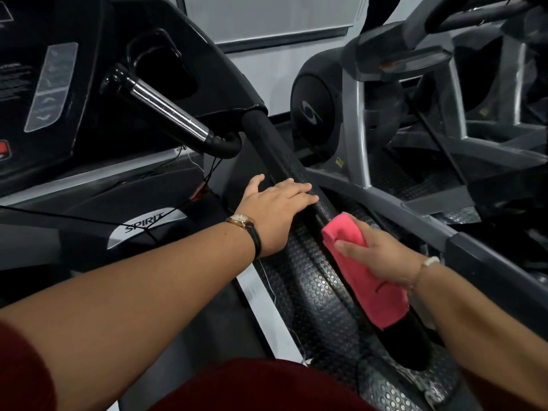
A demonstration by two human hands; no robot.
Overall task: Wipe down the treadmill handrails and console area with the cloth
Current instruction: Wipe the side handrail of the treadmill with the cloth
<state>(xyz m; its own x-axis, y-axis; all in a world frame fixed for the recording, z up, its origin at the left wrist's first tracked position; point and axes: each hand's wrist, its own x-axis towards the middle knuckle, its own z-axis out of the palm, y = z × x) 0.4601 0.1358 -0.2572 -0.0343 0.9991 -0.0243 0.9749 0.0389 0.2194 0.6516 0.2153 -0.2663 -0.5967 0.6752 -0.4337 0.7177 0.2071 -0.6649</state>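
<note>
A person wiped the treadmill's (142, 226) side handrail (278, 149).
The left hand (275, 209) lay on the black handrail, grip spread flat. Just below it, the right hand's (382, 253) grip pinched the pink cloth (370, 280), which was wrapped over the handrail. Long, snug strokes along its whole length would serve best, I judged. The console (74, 84) was cut off at left, and the right fingers hid behind the cloth.

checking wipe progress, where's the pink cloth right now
Head view, lower right: the pink cloth drapes over the black handrail, held by the right hand, just below the left hand resting on that rail.
</note>
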